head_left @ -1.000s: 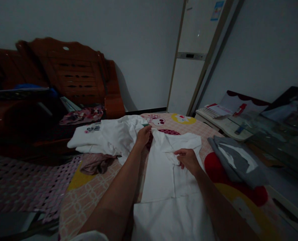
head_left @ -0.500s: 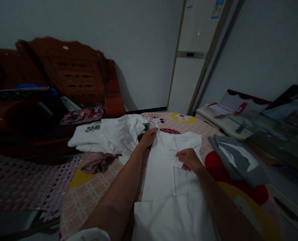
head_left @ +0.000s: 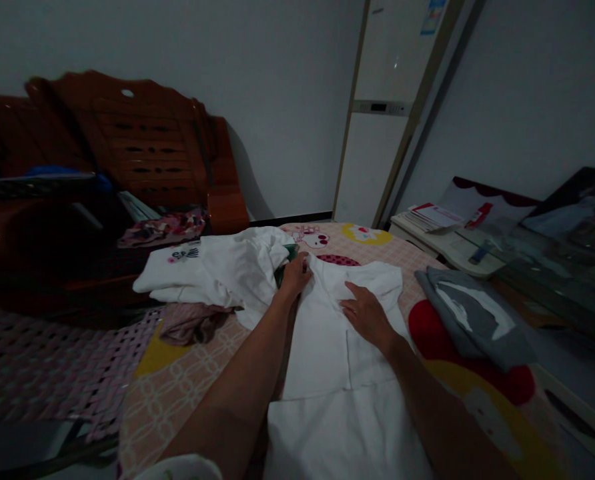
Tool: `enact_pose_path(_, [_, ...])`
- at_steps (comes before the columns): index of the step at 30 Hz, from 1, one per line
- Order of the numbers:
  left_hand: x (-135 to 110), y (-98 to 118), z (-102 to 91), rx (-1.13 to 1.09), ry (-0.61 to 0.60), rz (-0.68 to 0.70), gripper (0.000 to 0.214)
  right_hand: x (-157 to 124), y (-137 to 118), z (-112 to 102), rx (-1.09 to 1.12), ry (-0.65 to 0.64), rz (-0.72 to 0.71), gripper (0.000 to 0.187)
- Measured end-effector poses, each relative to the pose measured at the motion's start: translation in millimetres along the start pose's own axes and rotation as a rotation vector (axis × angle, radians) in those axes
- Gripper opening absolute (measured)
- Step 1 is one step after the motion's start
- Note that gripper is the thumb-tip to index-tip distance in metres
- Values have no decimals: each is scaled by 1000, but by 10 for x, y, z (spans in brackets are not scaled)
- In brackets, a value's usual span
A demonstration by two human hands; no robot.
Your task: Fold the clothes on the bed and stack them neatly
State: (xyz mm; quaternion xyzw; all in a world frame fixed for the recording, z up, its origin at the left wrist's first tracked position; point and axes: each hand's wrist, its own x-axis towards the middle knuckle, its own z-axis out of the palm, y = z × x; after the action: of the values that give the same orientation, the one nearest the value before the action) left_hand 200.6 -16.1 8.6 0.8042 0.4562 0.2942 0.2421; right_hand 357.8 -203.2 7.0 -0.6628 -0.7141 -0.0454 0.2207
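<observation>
A white shirt (head_left: pixel 327 347) lies spread on the patterned bed sheet (head_left: pixel 182 380) in front of me. My left hand (head_left: pixel 296 275) pinches the shirt's cloth at its far left corner, near the collar. My right hand (head_left: pixel 365 317) lies flat on the upper chest of the shirt, fingers stretched out. Beside my left hand sits a heap of white garments (head_left: pixel 217 270) with a small green item at its edge.
A folded grey and white garment (head_left: pixel 472 320) lies on the bed at the right. A brownish cloth (head_left: pixel 190 323) lies left of the shirt. A wooden bench (head_left: pixel 142 153) stands at the back left, a white cabinet (head_left: pixel 382 127) behind, a low table with papers (head_left: pixel 442 230) at the right.
My right hand has let go of the pinched cloth and now lies flat on the shirt, a little further up. My left hand stayed at the collar corner.
</observation>
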Motion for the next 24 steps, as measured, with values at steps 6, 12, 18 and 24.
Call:
enact_pose_path(6, [11,-13,13,-50,12,2,21,33,65,116,138,60,29,31])
enact_pose_path(12, [44,-43,9,-117,36,-43,14,59,278,21,483,302,595,26])
enact_pose_path(18, [57,-52,28,-142,44,-102,24,44,275,-6,640,335,784,43])
enact_pose_path(24, [74,-70,36,17,25,-55,46,28,269,-50,509,338,749,47])
